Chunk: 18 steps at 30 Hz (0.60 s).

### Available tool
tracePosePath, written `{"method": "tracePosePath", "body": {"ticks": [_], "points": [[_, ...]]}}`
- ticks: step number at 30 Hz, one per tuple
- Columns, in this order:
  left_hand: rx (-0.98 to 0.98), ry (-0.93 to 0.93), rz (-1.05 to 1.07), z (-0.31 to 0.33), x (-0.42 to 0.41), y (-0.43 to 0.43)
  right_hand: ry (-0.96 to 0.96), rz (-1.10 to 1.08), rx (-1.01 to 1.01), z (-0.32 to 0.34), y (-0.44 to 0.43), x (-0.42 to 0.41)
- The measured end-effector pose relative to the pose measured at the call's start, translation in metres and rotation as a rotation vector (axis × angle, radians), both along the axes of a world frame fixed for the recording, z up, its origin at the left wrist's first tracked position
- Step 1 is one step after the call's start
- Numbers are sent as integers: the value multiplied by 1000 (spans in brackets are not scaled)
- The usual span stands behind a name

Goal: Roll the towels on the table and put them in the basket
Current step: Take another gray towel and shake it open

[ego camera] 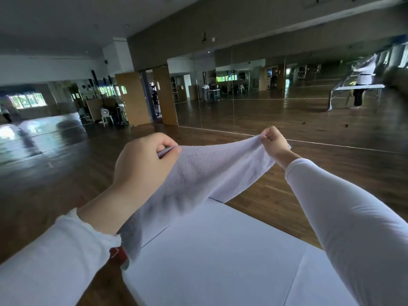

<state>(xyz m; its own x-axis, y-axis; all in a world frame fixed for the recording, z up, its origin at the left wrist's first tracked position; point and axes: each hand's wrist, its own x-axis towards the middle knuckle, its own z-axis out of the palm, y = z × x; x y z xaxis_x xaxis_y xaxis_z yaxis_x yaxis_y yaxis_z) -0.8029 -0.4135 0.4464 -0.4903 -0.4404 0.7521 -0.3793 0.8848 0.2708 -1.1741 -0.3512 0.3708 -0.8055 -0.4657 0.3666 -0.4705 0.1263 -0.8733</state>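
Fingers (pixel 167 142) of your left hand (pixel 141 160) are curled and pinch one upper corner of the white towel (pixel 209 173), thumb pressed against the cloth. Your right hand (pixel 276 143) pinches the other upper corner, its fingertips (pixel 271 131) bunched tight on the edge. You hold the towel stretched in the air between both hands, above the far edge of the white table (pixel 220 250). Its lower part sags back toward you and hangs past your left wrist; whether it touches the tabletop cannot be told. Both arms wear white sleeves (pixel 344 217). Beyond the table lies a dark wooden floor (pixel 44 173), and a mirrored wall (pixel 298 102) runs across the far side of the room
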Motion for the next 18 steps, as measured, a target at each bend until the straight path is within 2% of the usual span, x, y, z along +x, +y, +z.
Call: {"method": "tracePosePath", "body": {"ticks": [8, 18], "points": [[15, 42, -85, -5, 10, 119, -37, -37, 9, -2, 116, 12], [58, 64, -21, -24, 15, 235, -6, 52, 30, -8, 216, 12]]}}
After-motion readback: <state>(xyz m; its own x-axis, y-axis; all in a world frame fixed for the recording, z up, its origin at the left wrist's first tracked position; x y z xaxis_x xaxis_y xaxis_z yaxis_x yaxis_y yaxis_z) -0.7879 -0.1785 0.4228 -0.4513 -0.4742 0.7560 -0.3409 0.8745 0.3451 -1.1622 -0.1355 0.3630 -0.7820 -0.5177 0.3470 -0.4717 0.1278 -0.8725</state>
